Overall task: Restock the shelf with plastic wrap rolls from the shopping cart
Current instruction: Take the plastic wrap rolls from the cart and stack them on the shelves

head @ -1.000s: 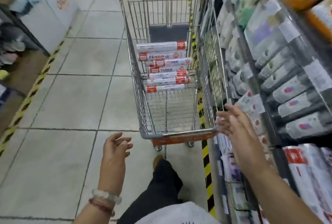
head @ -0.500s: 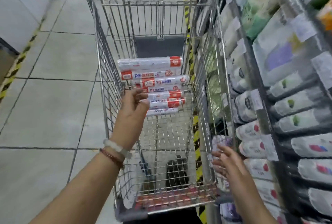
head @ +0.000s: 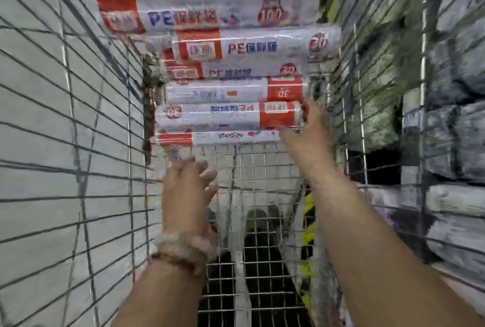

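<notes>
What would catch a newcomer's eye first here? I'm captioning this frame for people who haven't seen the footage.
The stack of red-and-white plastic wrap rolls piled across the far end of the wire shopping cart. Next, the right hand at the right ends of the nearest rolls, and the left hand, fingers spread, just short of the stack.

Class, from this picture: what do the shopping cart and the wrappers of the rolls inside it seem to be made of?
Shopping cart: probably bare steel wire, silvery and shiny, judging by its thin welded grid. Plastic wrap rolls: wrappers look like glossy printed plastic film, white with red bands, showing streaky highlights; blur leaves this uncertain.
</notes>
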